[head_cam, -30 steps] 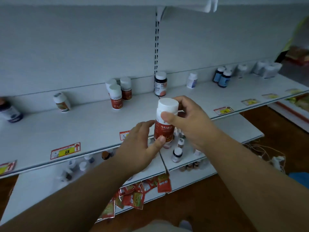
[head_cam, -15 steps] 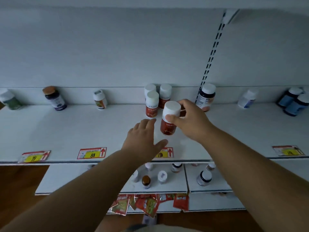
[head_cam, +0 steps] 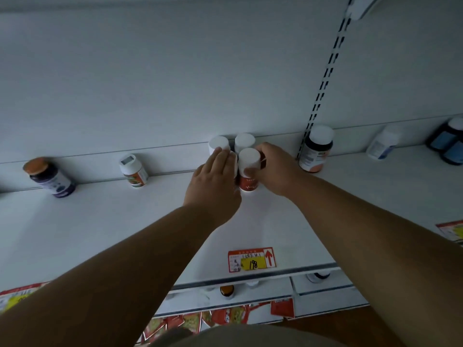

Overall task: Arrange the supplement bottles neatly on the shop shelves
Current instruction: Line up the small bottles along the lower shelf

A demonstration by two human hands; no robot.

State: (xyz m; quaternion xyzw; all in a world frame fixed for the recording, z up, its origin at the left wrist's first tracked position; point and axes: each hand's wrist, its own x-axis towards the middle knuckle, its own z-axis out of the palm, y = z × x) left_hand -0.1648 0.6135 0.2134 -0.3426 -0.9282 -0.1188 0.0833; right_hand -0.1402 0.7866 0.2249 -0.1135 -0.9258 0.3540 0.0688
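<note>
A red-labelled bottle with a white cap [head_cam: 248, 169] stands on the white shelf [head_cam: 100, 221], and my right hand [head_cam: 278, 171] grips it from the right side. Right behind it two more white-capped bottles [head_cam: 244, 141] stand against the back wall. My left hand [head_cam: 213, 186] lies with straight fingers against the left front bottle of this cluster, which it mostly hides; its fingertips reach the back left cap [head_cam: 219, 144].
Further bottles stand along the back: a dark one with an orange cap [head_cam: 50, 177], a small white one [head_cam: 132, 170], a dark one with a white cap [head_cam: 317, 149], a white one [head_cam: 383, 145] and blue ones [head_cam: 448, 141]. A price tag [head_cam: 251, 259] sits at the shelf's front edge. Lower shelves hold more bottles and red packets [head_cam: 218, 319].
My right hand carried the red-labelled bottle back and set it down beside the cluster. My left hand moved forward onto the neighbouring bottles.
</note>
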